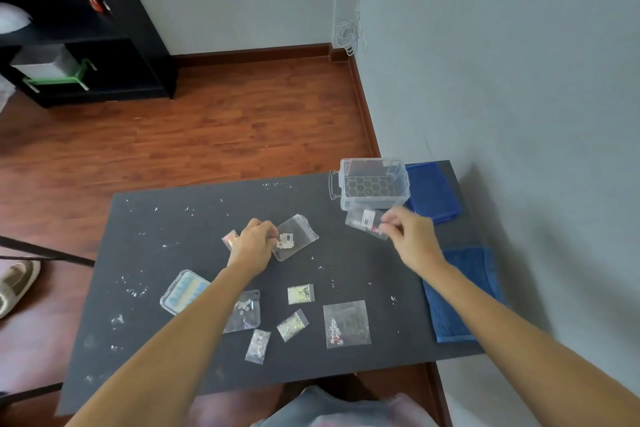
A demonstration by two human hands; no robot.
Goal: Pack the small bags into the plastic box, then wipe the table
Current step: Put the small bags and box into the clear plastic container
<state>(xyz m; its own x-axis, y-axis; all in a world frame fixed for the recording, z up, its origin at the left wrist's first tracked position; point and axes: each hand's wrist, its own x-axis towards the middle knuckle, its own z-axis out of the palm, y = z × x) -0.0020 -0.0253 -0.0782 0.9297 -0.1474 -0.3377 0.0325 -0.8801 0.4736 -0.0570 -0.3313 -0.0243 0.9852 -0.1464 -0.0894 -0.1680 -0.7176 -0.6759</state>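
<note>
Clear plastic box [372,184], lid off, at 1 o'clock on dark desk [166,218], blue lid [434,191] beside it. Right hand [410,236]: fingers pinched on a small bag [363,220] just before the box. Left hand [254,243]: fingers closed on another bag [294,239] at centre. Five bags lie loose at 6 o'clock; blue cloth [464,291] at 3 o'clock

We see dark grey table [166,239], clear plastic box [373,184] with hexagon-patterned base, blue lid [434,191], blue cloth [464,291].
</note>
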